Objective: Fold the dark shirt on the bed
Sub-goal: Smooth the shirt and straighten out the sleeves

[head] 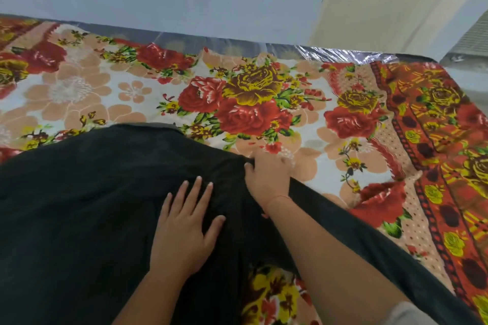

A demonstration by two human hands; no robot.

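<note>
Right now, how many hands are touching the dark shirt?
2. The left hand lies flat on the middle of the dark shirt. The right hand grips the shirt's right edge, its fingers partly hidden in the cloth.

no readable text, no labels, brands, numbers or signs anywhere

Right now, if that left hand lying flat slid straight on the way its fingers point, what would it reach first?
More of the dark shirt under the left hand, then probably its far edge and the floral bedspread beyond; nothing else seems to lie in that line.
</note>
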